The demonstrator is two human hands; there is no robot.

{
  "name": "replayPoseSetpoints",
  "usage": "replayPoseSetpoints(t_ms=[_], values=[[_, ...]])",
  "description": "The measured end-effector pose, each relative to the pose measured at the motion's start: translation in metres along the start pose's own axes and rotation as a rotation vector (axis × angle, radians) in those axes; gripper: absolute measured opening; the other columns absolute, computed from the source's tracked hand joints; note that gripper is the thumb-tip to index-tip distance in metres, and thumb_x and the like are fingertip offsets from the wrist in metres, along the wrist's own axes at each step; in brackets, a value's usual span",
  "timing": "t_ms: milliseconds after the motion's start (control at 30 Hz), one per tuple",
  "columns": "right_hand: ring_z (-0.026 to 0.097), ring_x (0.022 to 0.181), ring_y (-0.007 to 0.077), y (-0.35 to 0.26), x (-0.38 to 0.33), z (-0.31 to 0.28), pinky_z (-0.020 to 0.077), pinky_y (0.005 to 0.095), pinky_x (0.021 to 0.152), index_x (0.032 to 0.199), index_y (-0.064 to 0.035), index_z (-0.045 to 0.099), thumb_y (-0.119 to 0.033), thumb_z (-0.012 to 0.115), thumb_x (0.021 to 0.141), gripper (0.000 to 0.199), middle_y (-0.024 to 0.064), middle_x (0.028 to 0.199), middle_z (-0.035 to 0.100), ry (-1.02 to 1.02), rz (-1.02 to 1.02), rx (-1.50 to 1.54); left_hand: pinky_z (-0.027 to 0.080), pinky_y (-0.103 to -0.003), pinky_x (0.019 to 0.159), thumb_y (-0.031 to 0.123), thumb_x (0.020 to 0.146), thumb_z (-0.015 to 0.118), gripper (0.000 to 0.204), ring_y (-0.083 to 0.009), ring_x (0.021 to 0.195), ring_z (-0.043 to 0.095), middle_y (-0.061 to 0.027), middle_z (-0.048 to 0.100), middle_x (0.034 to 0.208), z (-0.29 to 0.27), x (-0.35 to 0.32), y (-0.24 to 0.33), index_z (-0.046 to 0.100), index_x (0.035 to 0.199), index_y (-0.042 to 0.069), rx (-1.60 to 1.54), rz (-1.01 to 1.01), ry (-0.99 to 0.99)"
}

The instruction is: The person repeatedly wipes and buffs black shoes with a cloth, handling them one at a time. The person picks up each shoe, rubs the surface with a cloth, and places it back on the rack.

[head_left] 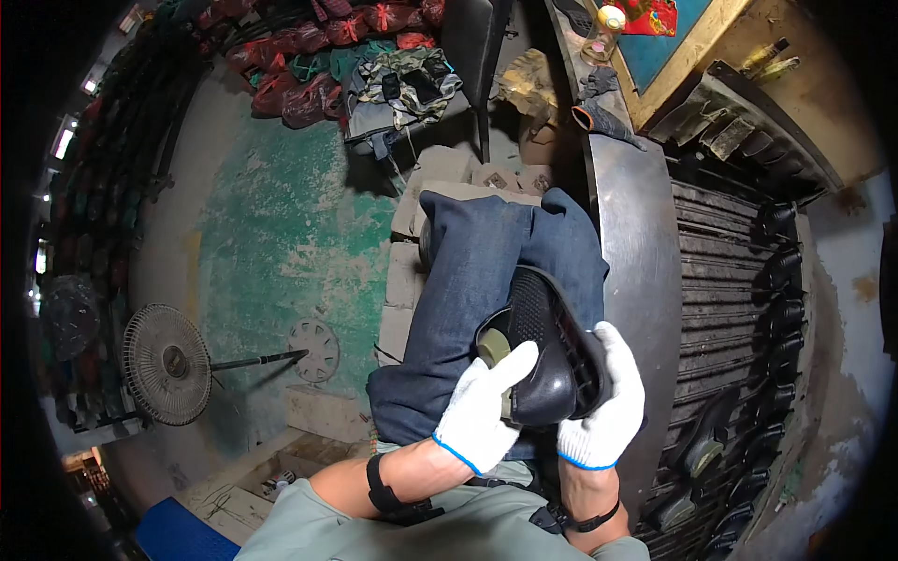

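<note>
Over my lap I hold a black shoe (545, 386) with a glossy rounded end towards me and a dotted dark surface farther up. An olive-green part (495, 347) shows at its left side. My left hand (483, 404), in a white knitted glove with a blue cuff, grips that side, thumb laid across it. Along the right edge, which has a row of dark recesses, my right hand (613, 402) is closed in a matching glove. Its fingertips are partly hidden behind the shoe. Whether this is one shoe or two pressed together, I cannot tell.
To my right runs a metal ledge (640, 252), beside a slatted rack (716, 280) holding several black shoes (706, 453). A fan (168, 363) stands at the left. Ahead are a chair piled with clothes (402, 89), red bags (304, 98) and a glass jar (601, 42).
</note>
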State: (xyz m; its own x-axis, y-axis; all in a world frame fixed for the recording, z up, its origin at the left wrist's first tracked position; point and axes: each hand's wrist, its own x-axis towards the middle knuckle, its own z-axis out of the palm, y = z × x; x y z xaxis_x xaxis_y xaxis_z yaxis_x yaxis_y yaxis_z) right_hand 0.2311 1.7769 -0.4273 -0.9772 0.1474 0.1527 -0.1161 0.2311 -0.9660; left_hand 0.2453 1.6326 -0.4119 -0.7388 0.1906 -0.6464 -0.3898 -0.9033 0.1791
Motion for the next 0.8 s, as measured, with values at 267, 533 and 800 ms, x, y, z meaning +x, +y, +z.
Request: replayPoseSetpoints(t_ms=[267,533,800], values=[[0.067,0.131,0.0307,-0.023,0.009,0.007,0.0464,0.0393,0.119,0.139,0.0144,0.067,-0.014,0.051,0.106,0.046,0.025,0.144,0.07,-0.048,0.336,0.171,0.067,-0.039,0.099,0.012,0.113,0.065,0.024,-0.0219,0.111,0.079,-0.0111,0.078,0.124,-0.004,-0.004,0.001,0.069,0.136,0.005,0.043,0.033,0.072],[0.064,0.123,0.0292,-0.012,0.018,-0.004,0.0449,0.0384,0.116,0.148,0.0092,0.062,-0.011,0.048,0.107,0.048,0.0182,0.129,0.068,-0.293,-0.003,-0.181,0.064,-0.038,0.103,0.009,0.109,0.07,0.037,-0.0203,0.117,0.076,-0.0092,0.075,0.132,-0.003,0.006,0.001,0.063,0.145,0.007,0.161,0.09,0.08],[0.063,0.1,0.0181,-0.02,0.023,-0.021,0.05,0.0296,0.1,0.162,0.007,0.049,-0.016,0.054,0.108,0.059,0.0085,0.112,0.067,-0.475,0.411,-0.043,0.055,-0.037,0.115,0.004,0.099,0.077,0.071,-0.0206,0.136,0.066,-0.0093,0.065,0.152,-0.033,0.003,0.007,0.047,0.164,0.005,0.417,0.113,-0.005]])
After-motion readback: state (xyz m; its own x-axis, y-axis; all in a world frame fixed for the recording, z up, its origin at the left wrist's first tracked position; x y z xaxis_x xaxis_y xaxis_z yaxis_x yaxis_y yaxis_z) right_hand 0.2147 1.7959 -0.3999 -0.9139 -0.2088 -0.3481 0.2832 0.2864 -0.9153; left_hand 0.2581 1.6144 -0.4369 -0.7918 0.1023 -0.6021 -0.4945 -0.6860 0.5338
